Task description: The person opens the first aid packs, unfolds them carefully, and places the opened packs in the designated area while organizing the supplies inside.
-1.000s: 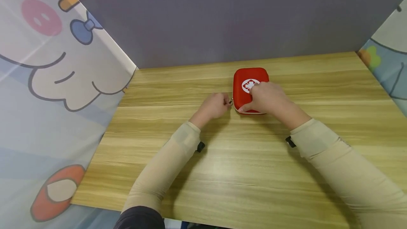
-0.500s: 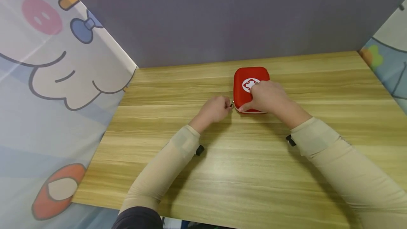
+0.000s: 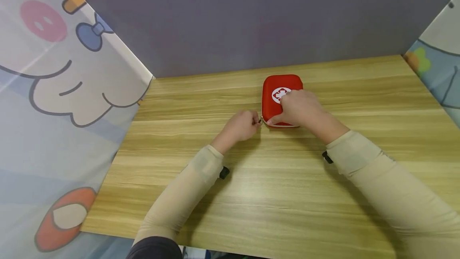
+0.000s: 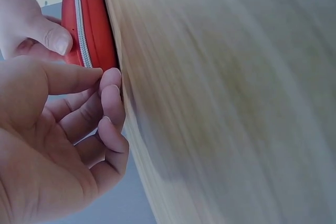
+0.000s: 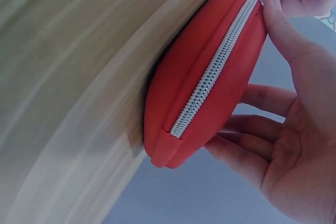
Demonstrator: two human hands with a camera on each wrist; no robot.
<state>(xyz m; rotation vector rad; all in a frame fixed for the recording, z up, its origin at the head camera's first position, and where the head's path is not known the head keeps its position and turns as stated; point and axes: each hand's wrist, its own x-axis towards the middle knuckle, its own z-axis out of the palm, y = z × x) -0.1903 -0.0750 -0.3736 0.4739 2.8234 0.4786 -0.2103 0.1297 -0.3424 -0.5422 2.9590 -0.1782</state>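
A red zip-up first-aid case (image 3: pixel 271 105) with a white round emblem lies on the wooden table, its lid down. My right hand (image 3: pixel 302 107) holds it from above, fingers over the lid and thumb at the near left corner. At that same corner my left hand (image 3: pixel 242 125) pinches the small zipper pull (image 3: pixel 260 120) between thumb and forefinger. Silver zip teeth (image 5: pixel 212 69) run meshed along the case's near side in the right wrist view. The left fingertips mostly hide the pull in the left wrist view, just below the case (image 4: pixel 98 24).
The wood-grain table (image 3: pixel 273 195) reaches to a grey back panel (image 3: pixel 251 23) close behind the case. Cartoon-printed cloth walls (image 3: pixel 90 103) stand at the left and right sides. A dark wrist camera (image 3: pixel 224 172) sits under the left wrist.
My left hand has drawn the zipper pull slightly toward me along the case's left side to its near corner. The right hand keeps its hold on the case.
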